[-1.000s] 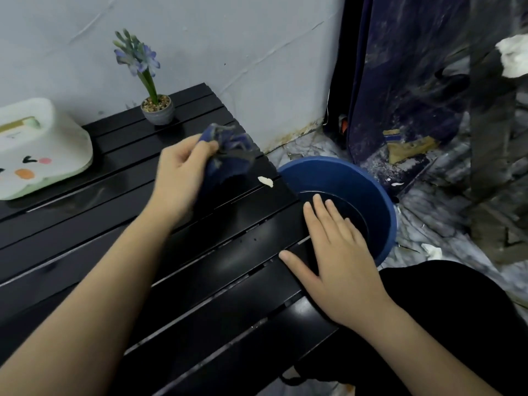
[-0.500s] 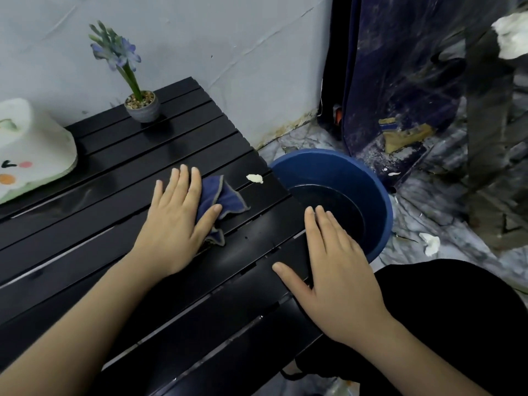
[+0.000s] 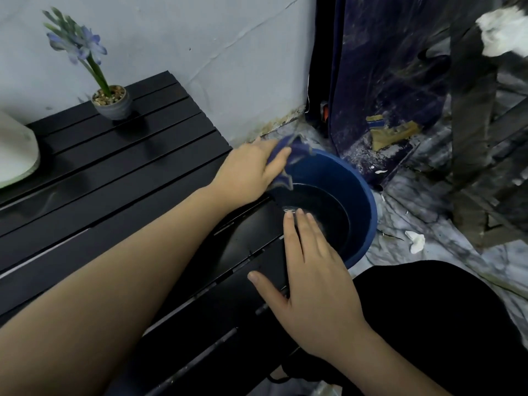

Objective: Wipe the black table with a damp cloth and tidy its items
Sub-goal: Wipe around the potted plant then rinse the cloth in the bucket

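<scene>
The black slatted table (image 3: 120, 167) fills the left and lower part of the view. My left hand (image 3: 248, 170) is at the table's right edge, holding a dark blue cloth (image 3: 291, 155) over the rim of a blue bucket (image 3: 363, 201) that stands on the floor beside the table. My right hand (image 3: 311, 267) rests flat on the table's right end with its fingers spread, the fingertips reaching over the bucket. A small potted blue flower (image 3: 113, 102) stands at the back of the table. A white box (image 3: 14, 155) shows at the left edge.
A grey wall runs behind the table. Right of the bucket hangs a dark blue plastic sheet (image 3: 385, 81) over a marbled floor with white scraps (image 3: 415, 241). My dark-clothed leg (image 3: 428, 324) is at the lower right.
My left hand swept the cloth rightward across the table and off its edge over the bucket. The white scrap near the table's edge is gone from the table. My right hand stayed put.
</scene>
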